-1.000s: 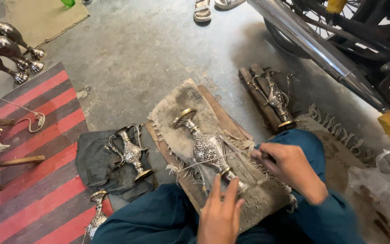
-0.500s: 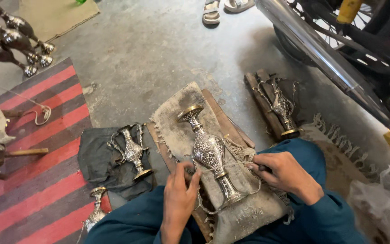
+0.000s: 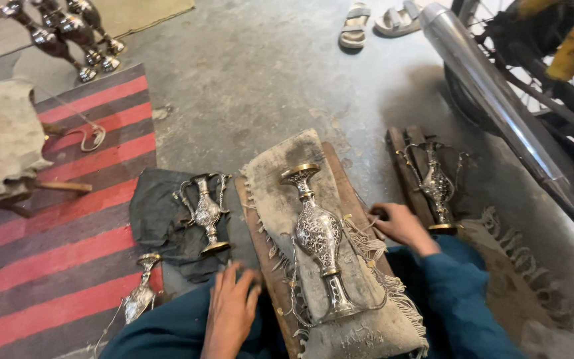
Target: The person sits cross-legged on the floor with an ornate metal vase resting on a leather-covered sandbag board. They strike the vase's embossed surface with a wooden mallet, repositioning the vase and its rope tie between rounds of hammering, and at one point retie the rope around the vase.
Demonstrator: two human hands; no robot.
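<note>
An ornate silver vase [image 3: 317, 233] with a brass rim lies on a dirty fringed cloth [image 3: 280, 179] spread over a wooden board [image 3: 340, 173] in front of me. My left hand [image 3: 230, 312] rests flat with fingers spread on my teal-clad knee, just left of the board and off the vase. My right hand [image 3: 396, 226] sits at the board's right edge beside the vase's belly. Its fingers are curled around what looks like a thin stick-like tool [image 3: 363, 228] pointing at the vase.
A handled silver ewer [image 3: 204, 213] lies on a dark cloth, a small vase [image 3: 139, 296] on the red striped rug [image 3: 54, 233]. Another handled vase [image 3: 436, 186] lies on planks at right. Several vases [image 3: 68, 33] lie far left. A motorcycle exhaust pipe [image 3: 499, 113] and sandals [image 3: 380, 20] lie beyond.
My left hand has come off the vase and moved left and down onto my knee. My right hand has drawn back slightly to the board's right edge.
</note>
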